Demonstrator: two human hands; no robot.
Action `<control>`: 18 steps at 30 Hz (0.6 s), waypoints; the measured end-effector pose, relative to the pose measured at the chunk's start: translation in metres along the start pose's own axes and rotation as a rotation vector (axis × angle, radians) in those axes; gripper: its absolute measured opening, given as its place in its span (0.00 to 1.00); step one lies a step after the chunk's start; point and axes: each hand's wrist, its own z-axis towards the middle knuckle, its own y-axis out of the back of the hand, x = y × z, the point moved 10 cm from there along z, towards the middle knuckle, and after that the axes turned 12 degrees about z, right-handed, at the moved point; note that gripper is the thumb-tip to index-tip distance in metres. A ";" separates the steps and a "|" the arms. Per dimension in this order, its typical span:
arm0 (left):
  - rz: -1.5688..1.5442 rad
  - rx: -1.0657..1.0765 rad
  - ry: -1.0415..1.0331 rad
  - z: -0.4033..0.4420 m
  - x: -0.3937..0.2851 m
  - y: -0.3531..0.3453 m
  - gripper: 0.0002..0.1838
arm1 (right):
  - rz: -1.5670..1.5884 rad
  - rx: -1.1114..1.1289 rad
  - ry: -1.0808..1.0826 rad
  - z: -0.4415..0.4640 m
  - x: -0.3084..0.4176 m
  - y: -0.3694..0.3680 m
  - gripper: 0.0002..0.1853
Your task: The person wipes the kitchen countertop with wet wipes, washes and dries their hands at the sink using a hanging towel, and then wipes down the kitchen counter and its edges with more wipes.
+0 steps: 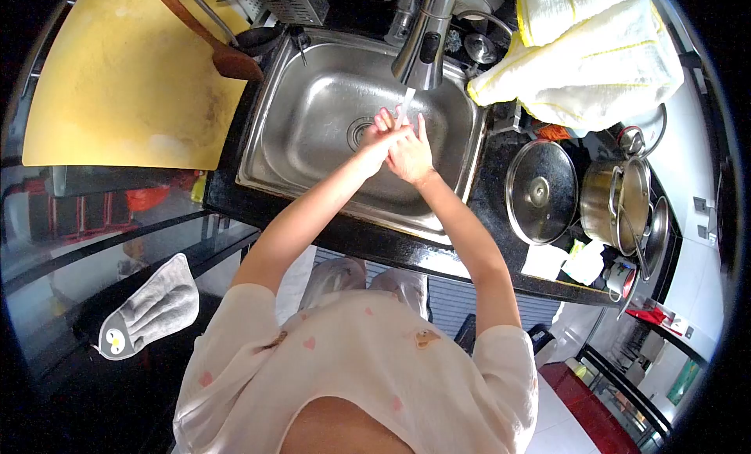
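My left hand (377,138) and my right hand (410,155) meet over the sink (305,149), under the tap (422,55). A stream of water (407,102) runs from the spout onto them. The left hand's fingers are apart and point up towards the tap. My right hand lies against the left, with one digit stretched upward; its other fingers are partly hidden where the hands overlap. Neither hand holds an object. Below and left of them shows the round drain (360,131).
Left of the sink are a yellow board (133,78) and a wooden spatula (231,64). On the right stand a pot lid (540,192), a steel pot (606,199) and a white cloth with yellow edging (594,55). A grey penguin towel (156,305) hangs at lower left.
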 end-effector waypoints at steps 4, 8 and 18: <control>0.312 0.001 0.097 -0.001 -0.002 0.004 0.29 | -0.035 0.072 -0.033 0.006 0.002 0.000 0.37; 0.729 0.021 -0.088 0.009 -0.004 0.005 0.45 | -0.039 0.094 -0.056 0.016 0.002 0.003 0.37; 0.233 0.105 0.065 0.010 -0.002 0.012 0.36 | 0.010 -0.072 0.060 0.026 0.009 -0.002 0.41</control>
